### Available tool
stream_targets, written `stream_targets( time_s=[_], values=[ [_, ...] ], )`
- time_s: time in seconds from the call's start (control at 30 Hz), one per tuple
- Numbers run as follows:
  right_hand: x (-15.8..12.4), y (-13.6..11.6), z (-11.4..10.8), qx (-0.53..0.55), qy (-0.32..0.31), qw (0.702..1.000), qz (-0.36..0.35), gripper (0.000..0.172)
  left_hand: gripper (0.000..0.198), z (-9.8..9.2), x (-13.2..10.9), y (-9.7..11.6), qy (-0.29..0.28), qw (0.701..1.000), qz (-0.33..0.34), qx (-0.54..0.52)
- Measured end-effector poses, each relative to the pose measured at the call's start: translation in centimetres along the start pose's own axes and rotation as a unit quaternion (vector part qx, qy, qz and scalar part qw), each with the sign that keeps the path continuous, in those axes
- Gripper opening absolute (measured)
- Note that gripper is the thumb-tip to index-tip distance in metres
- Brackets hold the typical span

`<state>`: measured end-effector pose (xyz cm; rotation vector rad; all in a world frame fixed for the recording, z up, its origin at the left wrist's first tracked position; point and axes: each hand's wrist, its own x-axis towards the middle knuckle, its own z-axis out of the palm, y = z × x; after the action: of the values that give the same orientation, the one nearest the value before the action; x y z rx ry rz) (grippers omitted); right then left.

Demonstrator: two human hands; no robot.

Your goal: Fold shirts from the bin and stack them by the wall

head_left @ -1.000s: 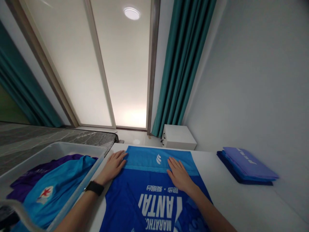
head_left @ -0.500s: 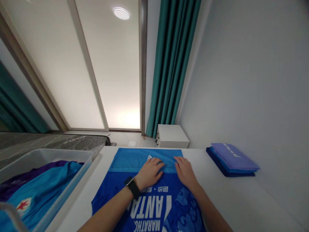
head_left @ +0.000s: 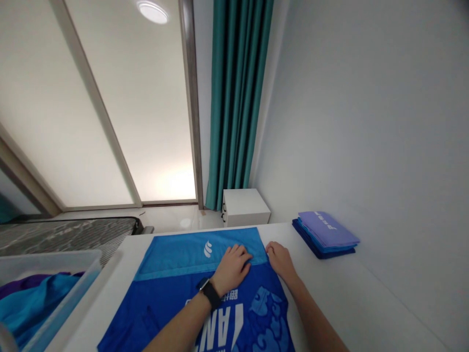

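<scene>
A blue sports shirt point(head_left: 176, 288) with white lettering lies spread on the white table point(head_left: 340, 293), its lighter blue band at the far end. My left hand point(head_left: 231, 268), with a black watch on the wrist, lies flat on the shirt near its right side, fingers stretched out. My right hand point(head_left: 280, 259) rests at the shirt's right edge, fingers curled over the edge of the cloth. Whether it grips the cloth is unclear.
A folded stack of purple and blue garments point(head_left: 324, 234) lies at the far right by the wall. A clear bin point(head_left: 54, 293) with blue and purple clothes stands at the left. Beyond the table stand a white cabinet point(head_left: 244, 208), a teal curtain and a dark bed.
My left hand has slid from the shirt's left side to its right side, close to my right hand. My right hand moved to the shirt's right edge. The view swung right.
</scene>
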<state>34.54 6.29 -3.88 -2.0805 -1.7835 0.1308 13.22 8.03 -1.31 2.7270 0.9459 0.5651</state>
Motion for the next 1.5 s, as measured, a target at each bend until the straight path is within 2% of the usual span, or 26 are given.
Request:
stream_targets(
  time_s=[0.17, 0.33, 0.43, 0.5, 0.57, 0.67, 0.9, 1.03, 1.33, 1.5],
  values=[
    [-0.3, -0.8, 0.0, -0.026, 0.009, 1.0, 0.008, 0.025, 0.02, 0.2, 0.0, -0.3, 0.003, 0.999, -0.011, -0.031],
    [-0.6, -1.3, 0.6, -0.005, 0.06, 0.998, -0.025, 0.015, 0.021, 0.0, 0.0, -0.1, -0.002, 1.0, -0.013, -0.026],
    [-0.3, -1.4, 1.2, 0.104, 0.079, 0.991, -0.025, 0.012, 0.022, -0.1, -0.1, 0.1, 0.003, 1.0, -0.006, -0.019],
    [0.1, -1.4, 1.4, 0.21, 0.071, 0.975, 0.008, 0.009, 0.023, 0.0, -0.1, 0.2, 0.007, 1.0, -0.002, -0.018],
    [0.9, -1.3, 1.5, 0.296, 0.04, 0.953, 0.047, 0.02, 0.024, 0.0, -0.1, 0.2, 0.009, 1.0, 0.001, -0.018],
    [2.7, -1.2, 1.4, 0.343, -0.007, 0.937, 0.069, 0.032, 0.022, 0.1, -0.2, 0.2, 0.011, 1.0, 0.002, -0.011],
    [8.0, -1.6, 1.6, 0.296, -0.02, 0.953, 0.066, 0.027, 0.022, 0.0, -0.2, 0.6, 0.008, 1.0, 0.005, 0.028],
    [9.6, -2.1, 2.1, 0.228, -0.005, 0.972, 0.053, 0.027, 0.025, -0.1, -0.2, 0.8, 0.009, 0.999, -0.001, 0.039],
    [8.7, -2.6, 2.2, 0.095, 0.018, 0.995, 0.014, 0.031, 0.02, -0.2, -0.1, 0.7, 0.0, 1.0, 0.001, 0.03],
    [7.9, -3.0, 1.4, 0.067, -0.005, 0.998, 0.013, 0.033, 0.022, 0.0, -0.2, 0.7, 0.006, 0.999, -0.009, 0.031]
  ],
)
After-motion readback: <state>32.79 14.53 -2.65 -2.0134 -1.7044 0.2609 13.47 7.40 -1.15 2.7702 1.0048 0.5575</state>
